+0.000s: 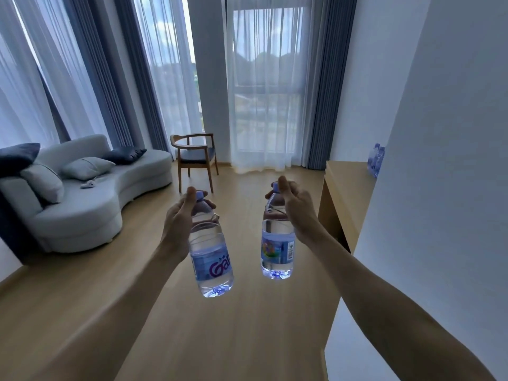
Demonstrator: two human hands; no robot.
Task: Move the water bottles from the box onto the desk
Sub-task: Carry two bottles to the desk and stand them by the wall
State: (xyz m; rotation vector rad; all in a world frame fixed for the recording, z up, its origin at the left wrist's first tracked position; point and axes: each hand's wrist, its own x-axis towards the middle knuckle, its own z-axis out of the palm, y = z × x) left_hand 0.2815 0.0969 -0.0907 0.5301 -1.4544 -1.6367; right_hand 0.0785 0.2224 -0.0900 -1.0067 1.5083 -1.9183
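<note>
Bottles hang in both your hands, out in front of you over the floor. Your left hand pinches one bottle by its neck. Your right hand pinches the other bottle the same way. You are carrying them, I think. Next, walk right to the desk and stand them by the bottles already there. No box shows.

Pale wood floor, grey sofa with cushions, wooden armchair, sheer-curtained daylit windows, white wall

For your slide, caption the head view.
Each hand carries a water bottle by its neck toward the desk.
</note>
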